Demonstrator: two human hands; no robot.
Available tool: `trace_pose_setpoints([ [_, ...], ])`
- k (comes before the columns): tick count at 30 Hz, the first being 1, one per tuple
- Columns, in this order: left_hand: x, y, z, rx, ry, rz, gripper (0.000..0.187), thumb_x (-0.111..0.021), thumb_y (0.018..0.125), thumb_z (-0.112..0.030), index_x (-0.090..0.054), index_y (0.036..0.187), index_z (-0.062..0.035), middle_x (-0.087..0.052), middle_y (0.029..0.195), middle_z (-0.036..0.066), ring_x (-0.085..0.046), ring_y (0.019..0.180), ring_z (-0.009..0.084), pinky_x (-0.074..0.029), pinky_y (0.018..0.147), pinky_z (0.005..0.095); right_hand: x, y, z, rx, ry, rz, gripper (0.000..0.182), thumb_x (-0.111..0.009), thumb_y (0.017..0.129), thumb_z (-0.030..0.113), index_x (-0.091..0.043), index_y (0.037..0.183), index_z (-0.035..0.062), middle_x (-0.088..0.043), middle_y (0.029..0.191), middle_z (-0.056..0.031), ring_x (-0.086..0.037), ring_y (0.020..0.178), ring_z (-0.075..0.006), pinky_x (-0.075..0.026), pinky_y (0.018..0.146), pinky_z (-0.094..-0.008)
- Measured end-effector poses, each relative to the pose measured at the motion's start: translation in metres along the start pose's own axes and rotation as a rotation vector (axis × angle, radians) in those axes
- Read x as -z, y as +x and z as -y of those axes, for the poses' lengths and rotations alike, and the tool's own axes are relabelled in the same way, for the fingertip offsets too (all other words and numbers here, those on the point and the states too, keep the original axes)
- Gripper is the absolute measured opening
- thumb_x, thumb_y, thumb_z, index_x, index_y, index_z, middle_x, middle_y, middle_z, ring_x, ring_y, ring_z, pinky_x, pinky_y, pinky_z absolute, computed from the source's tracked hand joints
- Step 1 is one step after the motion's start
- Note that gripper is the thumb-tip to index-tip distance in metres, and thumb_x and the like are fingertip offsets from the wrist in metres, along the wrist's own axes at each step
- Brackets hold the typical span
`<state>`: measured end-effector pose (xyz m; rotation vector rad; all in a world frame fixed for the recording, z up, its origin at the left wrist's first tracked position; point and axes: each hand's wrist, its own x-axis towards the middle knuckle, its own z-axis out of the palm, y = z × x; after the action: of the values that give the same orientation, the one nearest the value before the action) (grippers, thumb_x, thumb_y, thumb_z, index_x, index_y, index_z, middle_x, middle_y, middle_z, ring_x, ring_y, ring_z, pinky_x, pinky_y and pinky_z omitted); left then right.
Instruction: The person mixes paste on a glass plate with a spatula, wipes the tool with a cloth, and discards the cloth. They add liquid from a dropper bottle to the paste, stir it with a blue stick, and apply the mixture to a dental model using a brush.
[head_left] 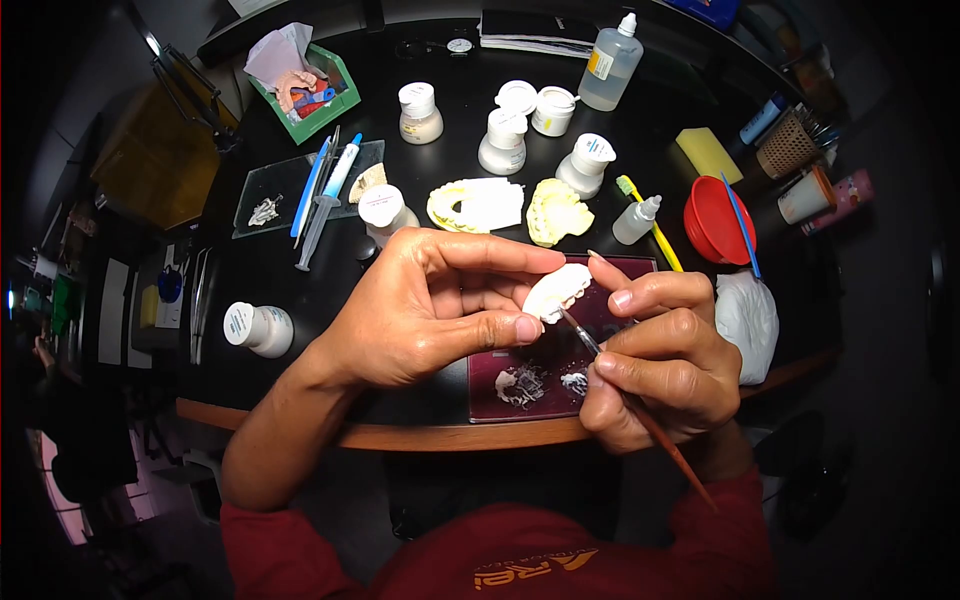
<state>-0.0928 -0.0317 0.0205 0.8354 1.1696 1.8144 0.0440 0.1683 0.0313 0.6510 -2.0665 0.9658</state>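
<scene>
Between the fingertips and thumb of my left hand (420,305) is a small white dental model (553,294) with a row of teeth along its right edge. My right hand (665,365) grips a thin paintbrush (655,430) with a reddish-brown handle. The brush tip meets or nearly meets the lower edge of the model; exact contact is hard to make out. Below both hands lies a dark red slab (490,400), bearing a smeared pile of powder or paste (520,385) and a smaller white dab (574,382).
Beyond my hands stand several white-capped jars (502,142), yellowish dental casts (558,212), a dropper bottle (636,220) and a toothbrush (650,225). A red bowl (715,235) and white cloth (745,325) are at right. At left lie a syringe (325,205) and a jar (258,330).
</scene>
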Motion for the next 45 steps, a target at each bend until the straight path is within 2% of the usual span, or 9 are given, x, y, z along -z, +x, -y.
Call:
trace_pose_setpoints([
  [23, -0.0013, -0.0009, -0.0026, 0.021, -0.003, 0.0, 0.045, -0.077, 0.093, 0.005, -0.065, 0.136, 0.0085, -0.074, 0.117, 0.015, -0.071, 0.108, 0.0163, -0.059, 0.097, 0.0291, 0.0003, -0.0007, 0.001, -0.006, 0.0, -0.01, 0.021, -0.079, 0.075, -0.005, -0.074, 0.094, 0.0031, -0.067, 0.086, -0.0073, -0.067, 0.1, -0.0294, -0.064, 0.098, -0.0536],
  [26, -0.0003, -0.0016, -0.006, 0.068, 0.037, 0.012, 0.048, -0.074, 0.094, 0.004, -0.059, 0.138, 0.0158, -0.068, 0.132, 0.028, -0.068, 0.124, 0.0305, -0.054, 0.111, 0.042, 0.0003, -0.0006, 0.0006, -0.002, 0.002, -0.012, 0.021, -0.08, 0.075, -0.005, -0.074, 0.094, 0.0029, -0.068, 0.086, -0.0074, -0.067, 0.1, -0.0295, -0.064, 0.098, -0.0538],
  [32, 0.002, -0.0018, -0.0046, 0.06, 0.051, 0.022, 0.049, -0.073, 0.094, 0.004, -0.058, 0.139, 0.016, -0.067, 0.133, 0.028, -0.068, 0.124, 0.0294, -0.054, 0.111, 0.0406, 0.002, 0.0005, 0.0007, -0.005, 0.007, 0.006, 0.019, -0.081, 0.076, -0.003, -0.075, 0.094, 0.0022, -0.068, 0.086, -0.0077, -0.067, 0.1, -0.0298, -0.064, 0.098, -0.0543],
  [35, 0.0, -0.0012, -0.0013, 0.014, 0.004, -0.009, 0.044, -0.077, 0.093, 0.005, -0.066, 0.135, 0.0081, -0.075, 0.115, 0.013, -0.071, 0.106, 0.015, -0.059, 0.095, 0.0287, 0.002, 0.0003, 0.0007, -0.008, 0.014, 0.005, 0.019, -0.082, 0.077, -0.002, -0.075, 0.094, 0.0022, -0.068, 0.086, -0.0079, -0.067, 0.1, -0.0299, -0.064, 0.098, -0.0542],
  [41, -0.0001, -0.0003, -0.0002, -0.005, 0.004, -0.002, 0.045, -0.078, 0.091, 0.006, -0.067, 0.135, 0.0081, -0.075, 0.111, 0.013, -0.071, 0.101, 0.0135, -0.059, 0.093, 0.028, 0.0009, -0.0003, 0.0004, -0.008, 0.014, 0.006, 0.019, -0.082, 0.077, -0.002, -0.075, 0.094, 0.0024, -0.068, 0.086, -0.0079, -0.067, 0.101, -0.0301, -0.064, 0.098, -0.0545],
  [44, 0.0017, -0.001, -0.0061, 0.046, 0.07, 0.021, 0.054, -0.076, 0.089, 0.011, -0.058, 0.14, 0.0154, -0.067, 0.132, 0.026, -0.069, 0.122, 0.0284, -0.056, 0.108, 0.0403, 0.0012, 0.0008, 0.0015, -0.014, 0.02, 0.001, 0.02, -0.082, 0.076, -0.004, -0.075, 0.094, 0.0024, -0.068, 0.086, -0.0077, -0.066, 0.101, -0.0301, -0.063, 0.099, -0.0548],
  [45, 0.002, -0.001, -0.0063, 0.042, 0.084, 0.02, 0.054, -0.076, 0.089, 0.011, -0.058, 0.14, 0.0151, -0.068, 0.132, 0.026, -0.069, 0.12, 0.0275, -0.056, 0.107, 0.0396, 0.0013, 0.0009, 0.0017, -0.017, 0.024, -0.001, 0.02, -0.081, 0.076, -0.004, -0.074, 0.093, 0.0023, -0.067, 0.086, -0.0076, -0.066, 0.101, -0.03, -0.063, 0.099, -0.055],
])
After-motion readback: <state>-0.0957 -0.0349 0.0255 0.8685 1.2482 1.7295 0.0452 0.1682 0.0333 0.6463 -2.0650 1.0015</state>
